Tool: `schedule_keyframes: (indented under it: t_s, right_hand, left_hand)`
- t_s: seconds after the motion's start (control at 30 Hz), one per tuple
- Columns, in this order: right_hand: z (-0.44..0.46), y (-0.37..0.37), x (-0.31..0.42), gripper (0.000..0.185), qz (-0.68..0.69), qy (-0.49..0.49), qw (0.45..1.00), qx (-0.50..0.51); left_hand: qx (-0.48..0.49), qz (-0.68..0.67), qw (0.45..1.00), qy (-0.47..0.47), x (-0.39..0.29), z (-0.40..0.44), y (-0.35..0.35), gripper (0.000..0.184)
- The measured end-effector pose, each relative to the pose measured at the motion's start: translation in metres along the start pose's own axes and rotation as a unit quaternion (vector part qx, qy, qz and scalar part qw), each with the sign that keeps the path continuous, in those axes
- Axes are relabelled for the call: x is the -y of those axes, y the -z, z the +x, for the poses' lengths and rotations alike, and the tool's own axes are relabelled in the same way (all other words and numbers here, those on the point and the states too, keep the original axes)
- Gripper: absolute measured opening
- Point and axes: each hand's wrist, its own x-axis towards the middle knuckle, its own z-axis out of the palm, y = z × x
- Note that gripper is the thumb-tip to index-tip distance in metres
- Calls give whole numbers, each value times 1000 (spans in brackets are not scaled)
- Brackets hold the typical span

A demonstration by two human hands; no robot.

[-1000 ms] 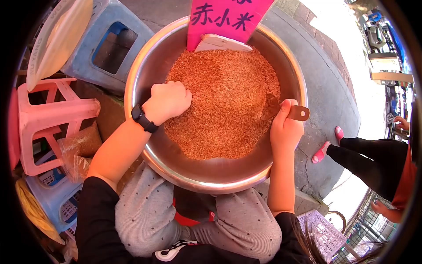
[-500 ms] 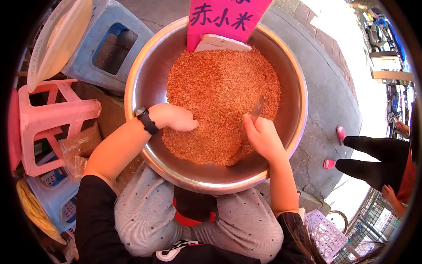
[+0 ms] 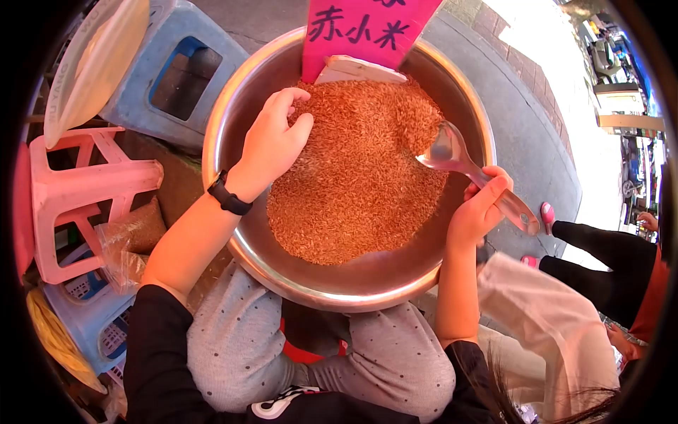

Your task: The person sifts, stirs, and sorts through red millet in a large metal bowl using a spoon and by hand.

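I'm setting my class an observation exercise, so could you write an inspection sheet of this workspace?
Surface: grey pavement; what bears the basin is hidden.
Job's things: reddish-brown grain in the metal basin; metal scoop at the grain's right side; pink sign at the far rim.
Clutter: pink stool, blue stool and plastic bag, all left of the basin.
Hands: left hand open over the grain, contact unclear; right hand grips the scoop's handle.
Cables: nothing seen.
Surroundings: person in beige trousers close by on the right; another in black trousers beyond.
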Motion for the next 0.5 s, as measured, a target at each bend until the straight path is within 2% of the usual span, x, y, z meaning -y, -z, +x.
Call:
schedule_keyframes:
  t_s: [0.03,0.13,0.2,0.3,0.33,0.43,0.5]
  right_hand:
    - [1,0,-2,30,-28,33,999,4]
    - [3,-2,-7,31,-128,119,984,24]
    - [2,-1,-5,30,-176,89,975,98]
    - [1,-3,5,31,-181,84,963,182]
    - [0,-3,6,30,-180,95,958,203]
    - [-5,-4,5,28,-150,100,947,266]
    - [-7,-2,5,27,-139,89,933,320]
  left_hand:
    - [0,0,1000,13,0,-1,-1,31]
    - [25,120,991,-51,1,-3,-3,37]
    - [51,164,982,-72,2,-4,-4,41]
    - [252,225,939,60,2,-10,-1,45]
    - [263,259,928,50,1,-14,0,44]
    - [414,288,856,113,-13,-12,8,42]
    - [460,290,835,88,-11,-15,8,45]
